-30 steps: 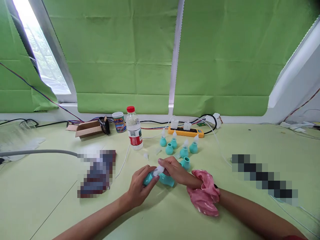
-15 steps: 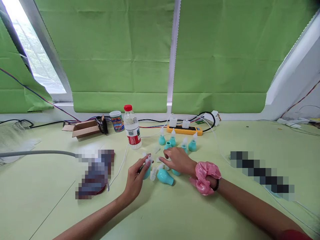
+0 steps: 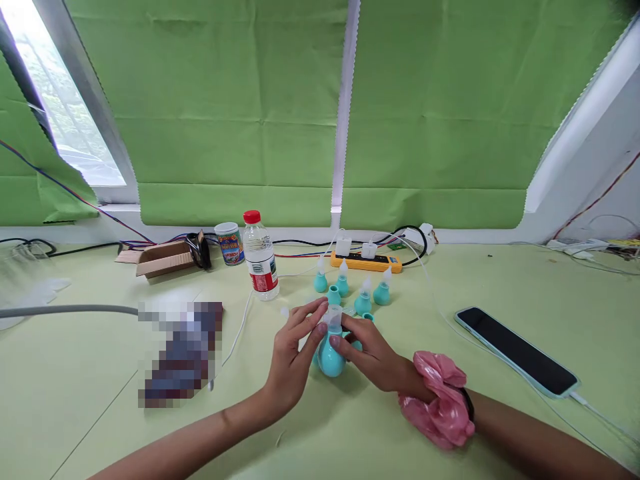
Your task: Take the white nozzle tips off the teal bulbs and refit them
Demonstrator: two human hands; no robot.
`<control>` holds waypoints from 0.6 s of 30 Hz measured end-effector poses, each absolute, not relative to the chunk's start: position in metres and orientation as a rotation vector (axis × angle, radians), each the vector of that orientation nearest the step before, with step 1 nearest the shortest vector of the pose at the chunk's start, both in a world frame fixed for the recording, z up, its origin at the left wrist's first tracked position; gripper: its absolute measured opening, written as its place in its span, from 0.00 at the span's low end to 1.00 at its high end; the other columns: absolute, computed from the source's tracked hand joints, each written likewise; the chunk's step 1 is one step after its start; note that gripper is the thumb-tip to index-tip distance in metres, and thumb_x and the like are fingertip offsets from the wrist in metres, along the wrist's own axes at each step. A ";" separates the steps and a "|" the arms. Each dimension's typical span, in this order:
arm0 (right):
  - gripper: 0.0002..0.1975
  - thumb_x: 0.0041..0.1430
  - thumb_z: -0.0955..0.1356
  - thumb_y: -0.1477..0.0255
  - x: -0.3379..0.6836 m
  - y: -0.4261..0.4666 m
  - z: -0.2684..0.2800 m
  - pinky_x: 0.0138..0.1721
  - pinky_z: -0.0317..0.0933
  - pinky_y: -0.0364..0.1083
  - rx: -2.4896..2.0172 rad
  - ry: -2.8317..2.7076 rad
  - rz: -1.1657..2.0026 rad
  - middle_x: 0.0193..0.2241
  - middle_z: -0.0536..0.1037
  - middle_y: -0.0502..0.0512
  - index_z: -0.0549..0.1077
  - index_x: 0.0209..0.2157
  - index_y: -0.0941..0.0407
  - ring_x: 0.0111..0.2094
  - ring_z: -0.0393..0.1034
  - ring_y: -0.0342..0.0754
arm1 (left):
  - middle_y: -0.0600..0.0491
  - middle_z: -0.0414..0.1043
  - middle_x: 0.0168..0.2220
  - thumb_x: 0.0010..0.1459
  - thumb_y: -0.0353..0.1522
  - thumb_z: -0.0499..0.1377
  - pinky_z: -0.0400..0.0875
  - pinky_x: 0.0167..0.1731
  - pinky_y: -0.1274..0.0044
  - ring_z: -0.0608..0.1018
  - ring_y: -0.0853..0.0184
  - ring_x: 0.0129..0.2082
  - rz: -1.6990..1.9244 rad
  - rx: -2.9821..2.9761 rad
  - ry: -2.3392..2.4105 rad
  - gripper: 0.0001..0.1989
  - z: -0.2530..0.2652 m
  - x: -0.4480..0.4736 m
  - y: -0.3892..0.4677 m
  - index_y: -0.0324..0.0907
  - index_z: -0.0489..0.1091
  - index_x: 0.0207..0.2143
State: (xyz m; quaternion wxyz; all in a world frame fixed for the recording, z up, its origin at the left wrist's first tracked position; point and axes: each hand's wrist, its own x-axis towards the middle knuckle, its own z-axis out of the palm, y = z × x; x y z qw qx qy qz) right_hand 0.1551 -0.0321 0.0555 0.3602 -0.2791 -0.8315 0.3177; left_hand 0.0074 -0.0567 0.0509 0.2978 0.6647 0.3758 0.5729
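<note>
A teal squeeze bulb (image 3: 331, 361) is held upright between my two hands, with a clear plastic piece (image 3: 334, 316) at its neck. Thumb and fingers of my left hand (image 3: 294, 357) close on the clear piece from the left. From the right, my right hand (image 3: 373, 357) pinches the bulb around its neck. Several bulbs with clear pointed tips stand behind, among them one (image 3: 382, 292) at the right and one (image 3: 321, 281) at the left. An open-necked bulb (image 3: 333, 295) stands just beyond my fingers. Further pieces are partly hidden behind my hands.
A water bottle (image 3: 261, 260) with a red cap and a printed can (image 3: 230, 244) stand at the back left, near a cardboard tray (image 3: 167, 260). An orange power strip (image 3: 367, 261) lies behind the bulbs. A phone (image 3: 517, 350) on a cable rests at right.
Both hands have come together over a teal bulb, which now stands upright with the clear piece at its neck. My right hand has moved back toward me, off the loose pieces.
</note>
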 end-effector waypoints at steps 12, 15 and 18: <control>0.14 0.59 0.56 0.62 0.154 -0.031 0.054 0.25 0.50 0.40 -0.756 -2.088 0.934 0.21 0.59 0.47 0.60 0.27 0.58 0.23 0.52 0.40 | 0.51 0.73 0.28 0.47 0.23 0.59 0.68 0.28 0.74 0.71 0.68 0.28 1.823 2.145 0.876 0.07 0.064 -0.003 -0.043 0.41 0.73 0.29; 0.14 0.59 0.56 0.62 0.156 -0.027 0.056 0.27 0.51 0.40 -0.674 -2.035 1.118 0.22 0.59 0.48 0.61 0.28 0.57 0.25 0.53 0.41 | 0.50 0.72 0.27 0.48 0.23 0.58 0.68 0.27 0.74 0.70 0.69 0.27 1.693 2.282 0.795 0.05 0.072 -0.009 -0.039 0.39 0.72 0.28; 0.15 0.58 0.56 0.62 0.159 -0.024 0.059 0.28 0.51 0.41 -0.655 -2.043 1.148 0.23 0.58 0.48 0.60 0.25 0.58 0.26 0.52 0.42 | 0.50 0.71 0.25 0.50 0.23 0.57 0.67 0.26 0.75 0.69 0.69 0.27 1.547 2.432 0.803 0.04 0.081 -0.014 -0.038 0.37 0.70 0.28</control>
